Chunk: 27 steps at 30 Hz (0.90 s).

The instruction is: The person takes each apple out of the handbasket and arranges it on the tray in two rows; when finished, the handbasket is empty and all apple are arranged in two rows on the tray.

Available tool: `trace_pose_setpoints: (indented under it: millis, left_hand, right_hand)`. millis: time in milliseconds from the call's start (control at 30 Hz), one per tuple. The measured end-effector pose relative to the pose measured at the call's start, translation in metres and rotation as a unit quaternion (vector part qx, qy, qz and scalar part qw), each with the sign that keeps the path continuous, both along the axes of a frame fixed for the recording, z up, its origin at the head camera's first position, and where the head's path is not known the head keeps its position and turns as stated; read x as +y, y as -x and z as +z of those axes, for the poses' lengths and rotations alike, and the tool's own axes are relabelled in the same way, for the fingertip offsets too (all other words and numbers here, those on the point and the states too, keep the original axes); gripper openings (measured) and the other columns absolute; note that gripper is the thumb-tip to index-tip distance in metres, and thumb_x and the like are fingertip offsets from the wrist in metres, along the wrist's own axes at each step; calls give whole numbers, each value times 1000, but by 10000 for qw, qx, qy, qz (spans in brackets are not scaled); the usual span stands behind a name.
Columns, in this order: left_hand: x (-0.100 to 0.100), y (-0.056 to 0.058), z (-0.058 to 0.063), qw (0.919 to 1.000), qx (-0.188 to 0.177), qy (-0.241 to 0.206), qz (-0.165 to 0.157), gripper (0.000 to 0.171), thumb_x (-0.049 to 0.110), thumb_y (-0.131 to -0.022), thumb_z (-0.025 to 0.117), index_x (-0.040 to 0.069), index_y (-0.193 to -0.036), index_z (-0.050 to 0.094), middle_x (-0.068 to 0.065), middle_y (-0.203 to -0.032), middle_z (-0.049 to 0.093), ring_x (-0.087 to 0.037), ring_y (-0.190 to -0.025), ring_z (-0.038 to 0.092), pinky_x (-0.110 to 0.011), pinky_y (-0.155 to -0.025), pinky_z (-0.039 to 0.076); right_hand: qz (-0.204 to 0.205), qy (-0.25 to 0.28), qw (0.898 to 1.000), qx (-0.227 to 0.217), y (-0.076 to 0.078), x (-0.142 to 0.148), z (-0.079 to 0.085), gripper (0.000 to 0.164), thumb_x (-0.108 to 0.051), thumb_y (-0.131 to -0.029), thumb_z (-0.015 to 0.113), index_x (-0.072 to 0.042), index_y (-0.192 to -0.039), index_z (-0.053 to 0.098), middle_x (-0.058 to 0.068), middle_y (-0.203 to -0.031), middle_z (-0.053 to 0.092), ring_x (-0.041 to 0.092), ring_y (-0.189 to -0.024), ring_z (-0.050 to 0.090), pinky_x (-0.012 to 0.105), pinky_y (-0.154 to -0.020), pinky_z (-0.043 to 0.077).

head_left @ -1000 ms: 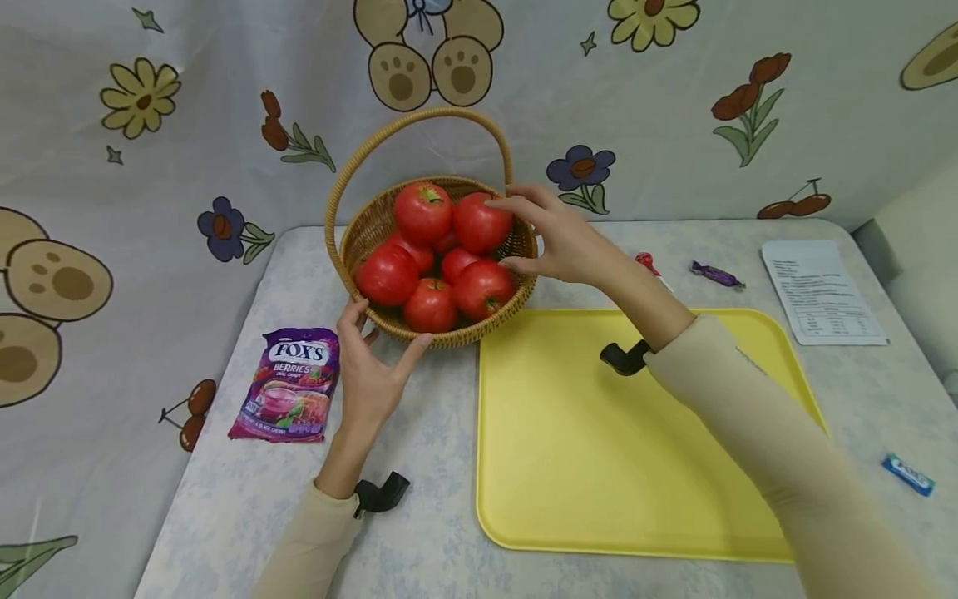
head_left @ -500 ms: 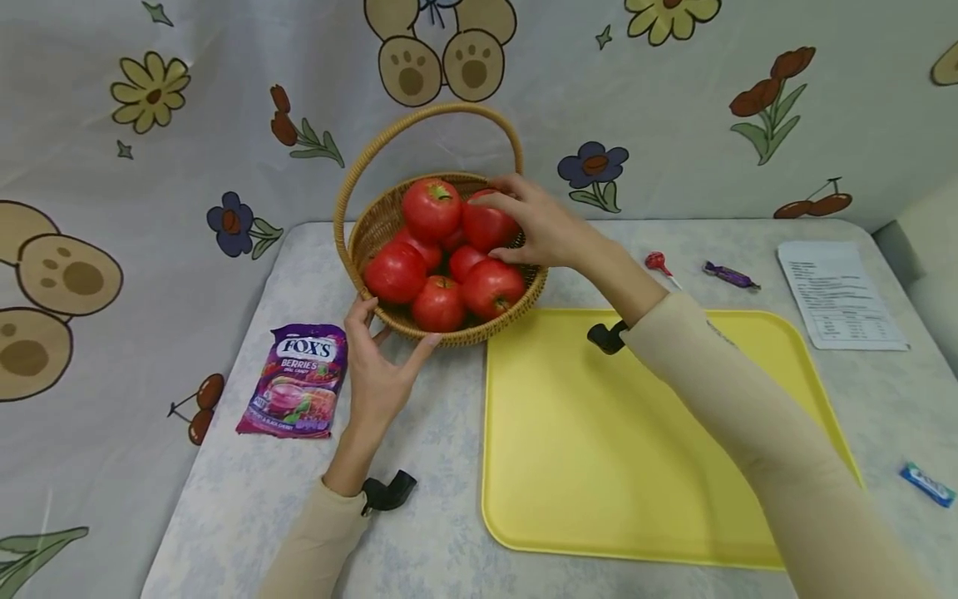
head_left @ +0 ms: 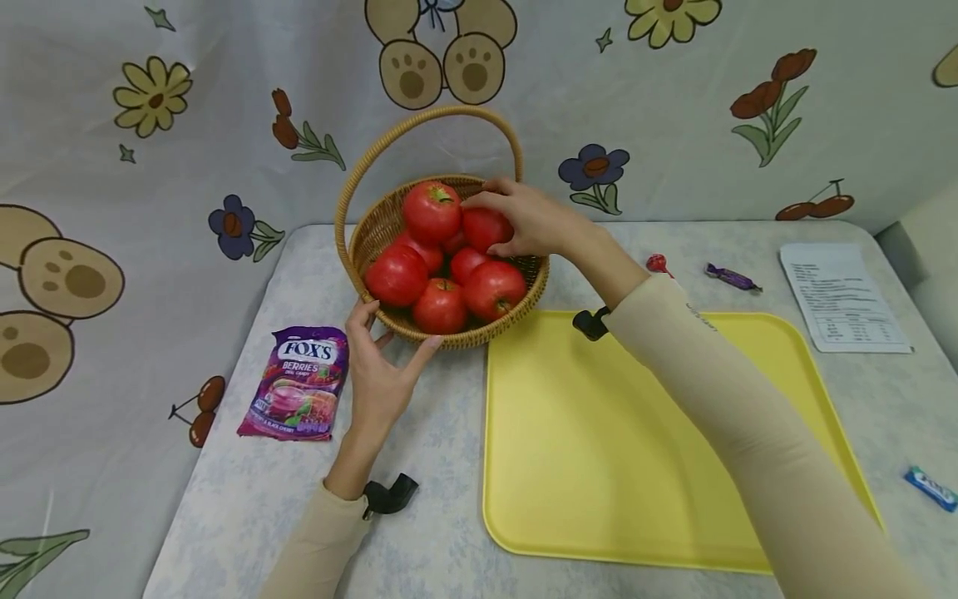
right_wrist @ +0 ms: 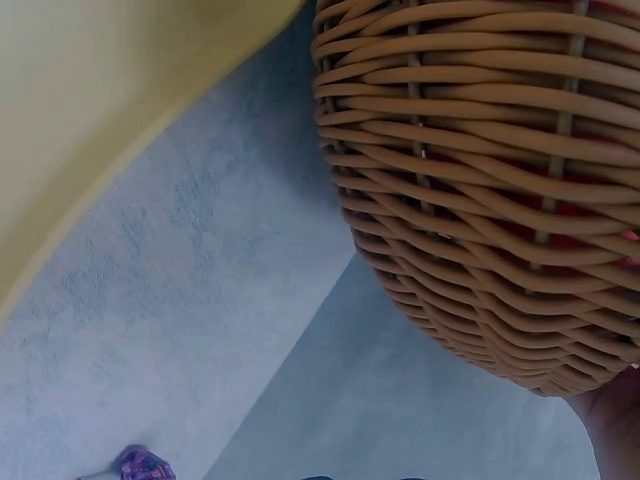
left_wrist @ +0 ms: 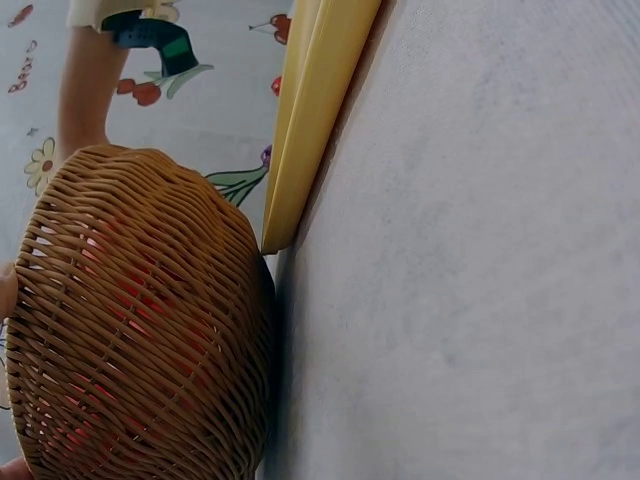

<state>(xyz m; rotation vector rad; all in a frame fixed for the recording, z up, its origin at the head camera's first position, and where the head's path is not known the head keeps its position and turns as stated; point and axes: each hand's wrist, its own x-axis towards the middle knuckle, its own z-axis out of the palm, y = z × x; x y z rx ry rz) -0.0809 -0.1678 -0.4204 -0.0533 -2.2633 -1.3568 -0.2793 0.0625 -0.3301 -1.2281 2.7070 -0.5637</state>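
A brown wicker basket (head_left: 370, 225) with a tall arched handle holds several red apples. My right hand (head_left: 539, 220) reaches over its right rim and grips the back-right apple (head_left: 486, 226), fingers on the far side and thumb on the near side. My left hand (head_left: 377, 374) holds the basket's front-left rim, thumb and fingers spread apart. In the left wrist view the woven basket wall (left_wrist: 150, 320) fills the left side, and only fingertips show at the edge. The right wrist view has the basket's side (right_wrist: 480, 180) close up; the gripped apple is hidden there.
A yellow tray (head_left: 599, 466) lies to the right of the basket. A purple candy bag (head_left: 299, 383) is at left. Toward the back right are a lollipop (head_left: 657, 264), a purple wrapped candy (head_left: 733, 278) and a white printed packet (head_left: 846, 298). A blue wrapped candy (head_left: 931, 488) lies far right.
My right hand has moved leftward, further over the basket, and its fingers have closed around the back-right apple. The left hand stays at the rim. The head view has shifted slightly.
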Motion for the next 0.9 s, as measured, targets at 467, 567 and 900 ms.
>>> trace_pose_setpoints:
  millis: [467, 567, 900]
  left_hand:
    - [0, -1, 1, 9999, 0, -105, -34, 85, 25, -76, 86, 5, -140, 33, -3, -154, 30, -20, -140, 37, -48, -98, 50]
    - [1, -1, 0, 9999, -37, -142, -40, 84, 26, -76, 85, 5, -140, 33, -3, -155, 29, -21, -140, 37, -48, -99, 49]
    - [0, -1, 1, 9999, -59, -159, -29, 85, 27, -76, 86, 4, -139, 33, -4, -154, 30, -22, -140, 37, -47, -100, 49]
  right_hand:
    - [329, 691, 9963, 398, -1, 7, -10, 57, -25, -81, 81, -21, -134, 59, 16, -141, 45, 37, -127, 44, 52, -103, 42]
    - [401, 818, 9950, 416, -1, 9, -11, 58, -24, -80, 82, -21, -133, 60, 16, -140, 46, 37, -127, 44, 52, -103, 42]
    - [500, 1257, 9894, 532, -7, 15, -4, 57, -23, -78, 83, -21, -130, 62, 15, -139, 48, 35, -127, 44, 53, -101, 44]
